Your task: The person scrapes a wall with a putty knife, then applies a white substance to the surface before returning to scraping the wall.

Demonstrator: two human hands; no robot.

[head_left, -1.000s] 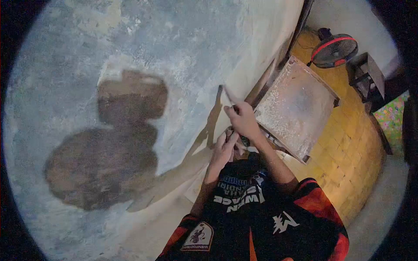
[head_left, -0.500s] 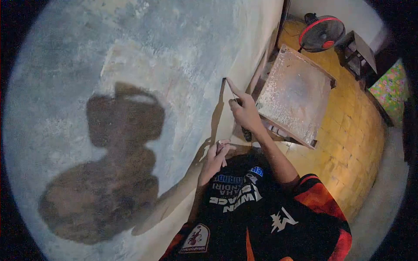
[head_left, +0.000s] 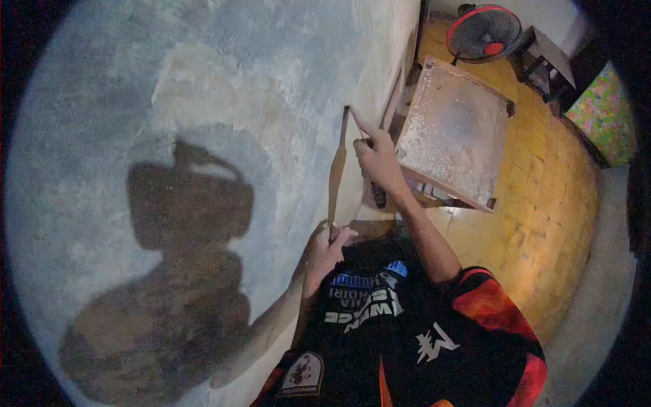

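Observation:
My right hand (head_left: 378,157) is up at the painted wall (head_left: 224,81). Its index finger stretches along the surface, the tip right at the finger's dark shadow. The other fingers are curled in, and a thin pale edge shows under the index finger; I cannot tell what they grip. Lower down, close beside the wall, my left hand (head_left: 325,254) has its thumb and fingers bent around a small brownish piece (head_left: 333,234), mostly hidden by them. A dark patterned object (head_left: 378,197) shows just below my right hand.
A worn wooden table (head_left: 458,129) with a whitish, scuffed top stands close on the right. Beyond it are a black and red fan (head_left: 483,34) and a small dark stool (head_left: 542,64) on yellow floor tiles (head_left: 536,183). Flowered cloth (head_left: 603,112) lies at far right.
The whole view has shifted slightly. My left hand has turned and sits lower relative to my right hand, which keeps its pointing pose at the wall.

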